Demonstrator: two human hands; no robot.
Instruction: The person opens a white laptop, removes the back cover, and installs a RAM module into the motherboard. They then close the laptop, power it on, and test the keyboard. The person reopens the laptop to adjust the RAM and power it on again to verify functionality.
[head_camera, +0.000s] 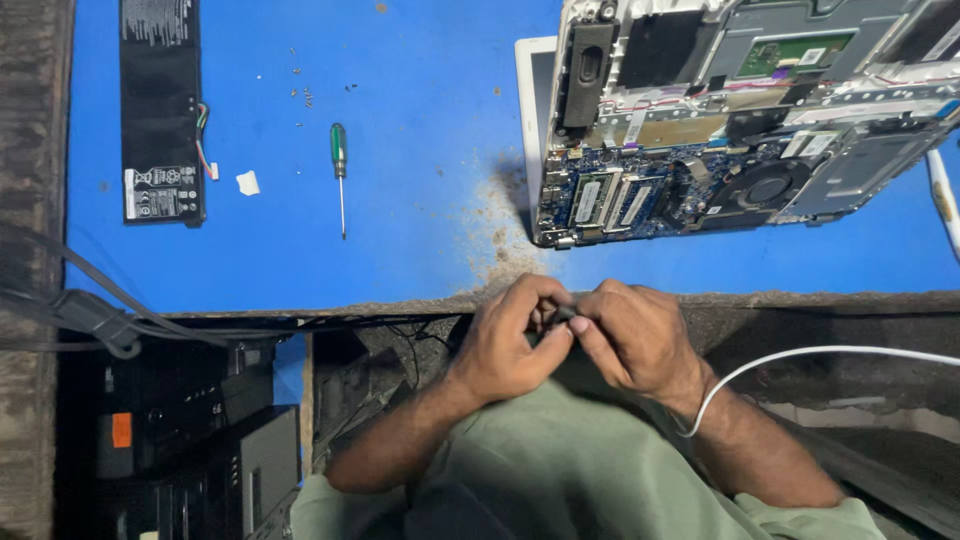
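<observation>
Hands, two (515, 345) (635, 340), pinch one small dark part (560, 316)

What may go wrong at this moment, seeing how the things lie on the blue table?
The open laptop sits near the table edge, so a knock might tip it off. The loose screws lie scattered and could roll away. The small dark part, pinched between left hand and right hand over the lap, might drop.

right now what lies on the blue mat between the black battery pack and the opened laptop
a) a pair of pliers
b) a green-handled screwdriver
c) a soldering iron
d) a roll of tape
b, a green-handled screwdriver lies alone on the blue mat, its shaft pointing toward the person, with the black battery pack on one side and the opened laptop on the other.
</observation>
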